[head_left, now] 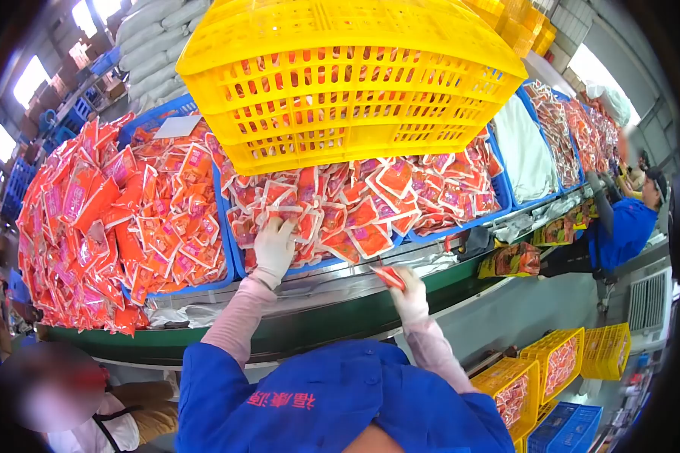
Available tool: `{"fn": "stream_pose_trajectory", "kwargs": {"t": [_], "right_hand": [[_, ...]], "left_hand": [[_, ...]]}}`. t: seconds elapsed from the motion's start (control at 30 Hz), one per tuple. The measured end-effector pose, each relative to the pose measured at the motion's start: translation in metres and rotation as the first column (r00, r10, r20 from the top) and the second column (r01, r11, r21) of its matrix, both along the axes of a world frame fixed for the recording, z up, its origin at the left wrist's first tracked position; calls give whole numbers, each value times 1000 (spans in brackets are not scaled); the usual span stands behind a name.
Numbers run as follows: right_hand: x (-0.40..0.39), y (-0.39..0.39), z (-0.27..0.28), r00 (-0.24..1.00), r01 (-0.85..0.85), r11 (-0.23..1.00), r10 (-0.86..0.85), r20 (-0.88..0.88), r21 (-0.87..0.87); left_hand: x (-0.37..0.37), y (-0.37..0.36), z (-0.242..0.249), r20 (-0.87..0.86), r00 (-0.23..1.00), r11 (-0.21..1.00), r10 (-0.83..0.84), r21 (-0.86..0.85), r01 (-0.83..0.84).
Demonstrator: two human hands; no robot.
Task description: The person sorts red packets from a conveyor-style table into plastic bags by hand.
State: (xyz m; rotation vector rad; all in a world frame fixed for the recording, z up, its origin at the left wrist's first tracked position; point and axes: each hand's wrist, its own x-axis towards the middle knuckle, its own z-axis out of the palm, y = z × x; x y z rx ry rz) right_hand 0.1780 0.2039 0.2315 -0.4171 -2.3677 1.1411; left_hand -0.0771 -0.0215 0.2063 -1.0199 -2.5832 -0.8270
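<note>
Right now the left hand (pixel 273 249), gloved in white, lies spread on the heap of red sachets (pixel 355 208) that fills the blue crate (pixel 232 249); its fingers (pixel 268 226) are loose and splayed over the packets, closed on nothing that shows. The right hand (pixel 409 296), also gloved, is lower and nearer the body, over the steel surface (pixel 332 275), and its fingers (pixel 405 281) pinch one red sachet (pixel 389 276) by its edge. Just above both hands a yellow basket (pixel 340 83) rests on the heap, holding more packets; to the left of the left fingers a second blue crate (pixel 155 117) overflows with the same red packets, some spilling down toward the green belt edge (pixel 227 343).

As a judgement, the picking goes best if the left fingers rake only a few sachets off the loose near edge of the heap, not from under the basket, where packets are pinned. The right-hand pinch looks thin, so a fuller grip across the sachet's flat would hold it safer. A co-worker in blue (pixel 627 230) is well apart to the right.
</note>
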Motion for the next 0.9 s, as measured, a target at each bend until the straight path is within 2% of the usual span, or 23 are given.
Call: {"fn": "stream_pose_trajectory", "kwargs": {"t": [0.03,0.1,0.17,0.23,0.3,0.33,0.37,0.43,0.47,0.53,0.57,0.63,0.67,0.7,0.77,0.83,0.87,0.9], "right_hand": [[-25,1,9,999,-29,992,32,-23,124],[-79,5,16,993,-113,941,118,2,318],[-141,7,14,971,-185,866,89,221,464],[-192,25,-17,929,-162,897,-1,369,412],[-199,37,-13,920,-202,900,40,389,386],[-199,42,-11,902,-251,903,88,423,348],[-189,43,-8,906,-237,907,77,416,347],[-155,43,1,977,-179,886,110,181,428],[-140,41,3,979,-167,886,97,180,432],[-108,29,5,993,-19,966,48,-110,256],[-91,26,10,994,-13,965,42,-104,264],[-57,19,20,999,-34,998,33,15,59],[-42,22,18,1000,-21,997,19,16,73],[-26,25,15,999,-13,996,10,32,87],[7,38,7,998,16,994,-23,58,109],[44,50,-13,991,131,987,-133,-14,-87],[62,56,-16,983,185,980,-184,20,-75],[81,65,-40,959,262,907,-282,-15,-331]], "left_hand": [[-7,5,-1,1,1000,1000,-5,-4,5],[-24,19,-3,-192,981,999,-2,-54,-8],[-37,35,0,-152,987,993,41,-101,-57],[-39,39,8,-132,988,985,80,-141,-99],[-43,32,28,170,985,980,18,-196,16],[-41,22,44,240,969,972,-58,-208,110],[-37,15,64,260,962,950,-79,-274,152],[-17,21,107,127,989,959,-76,-262,108],[-17,37,101,125,988,959,-89,-258,120],[-17,74,91,-131,987,995,-91,31,96],[-15,97,90,-59,995,997,-80,-19,79],[-16,145,80,-116,991,996,-73,-65,66],[-26,163,61,-117,990,996,-85,-51,79],[-37,181,36,-126,988,996,-92,8,94],[-45,190,23,-141,977,965,-159,187,184],[-48,169,20,-120,961,942,-249,200,269],[-44,150,11,-109,948,950,-300,60,307],[-41,134,2,-95,931,935,-352,-80,345]]}}
